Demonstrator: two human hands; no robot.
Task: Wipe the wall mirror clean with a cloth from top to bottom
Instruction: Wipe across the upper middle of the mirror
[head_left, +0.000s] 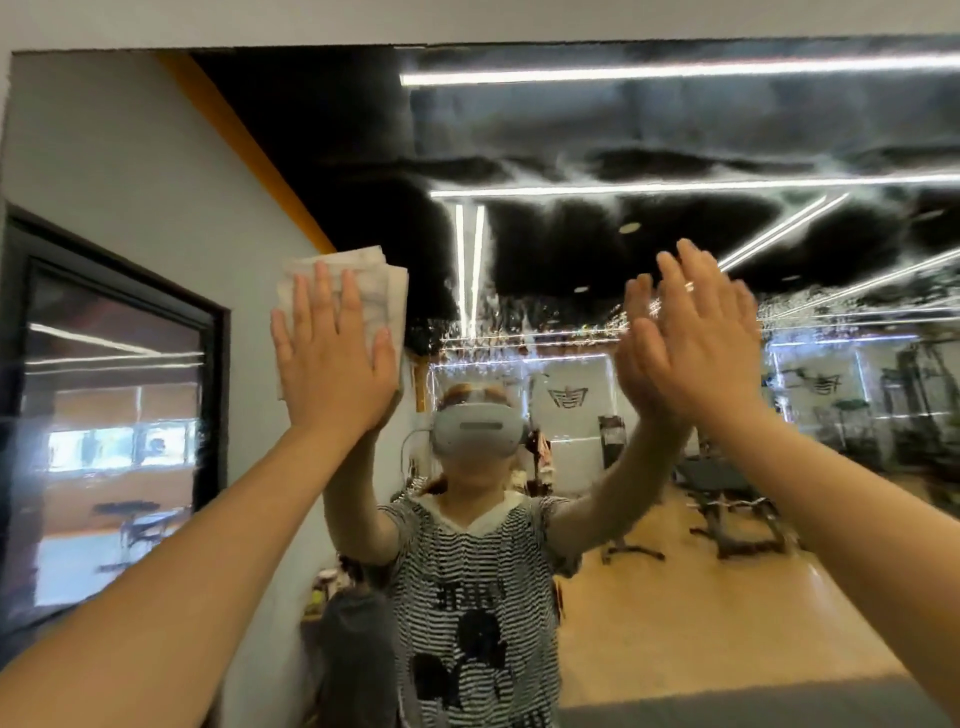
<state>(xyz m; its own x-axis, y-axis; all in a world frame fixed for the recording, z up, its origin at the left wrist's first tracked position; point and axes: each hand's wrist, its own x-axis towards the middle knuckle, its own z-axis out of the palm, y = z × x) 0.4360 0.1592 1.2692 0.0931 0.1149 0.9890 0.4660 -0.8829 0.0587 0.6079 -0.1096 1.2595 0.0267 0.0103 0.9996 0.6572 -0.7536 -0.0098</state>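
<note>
The wall mirror (649, 119) fills almost the whole view, its top edge just under a white wall strip. Its upper half shows cloudy smears and wet streaks. A folded whitish cloth (375, 285) lies flat against the glass at middle left. My left hand (332, 358) presses it to the mirror with straight, spread fingers. My right hand (701, 332) is raised at middle right, fingers straight, its palm on or very near the glass and meeting its own reflection.
The mirror reflects a person in a striped shirt with a headset, a gym floor with exercise machines at right, a dark-framed window at left and ceiling light strips. The mirror's left edge (6, 171) meets a pale wall.
</note>
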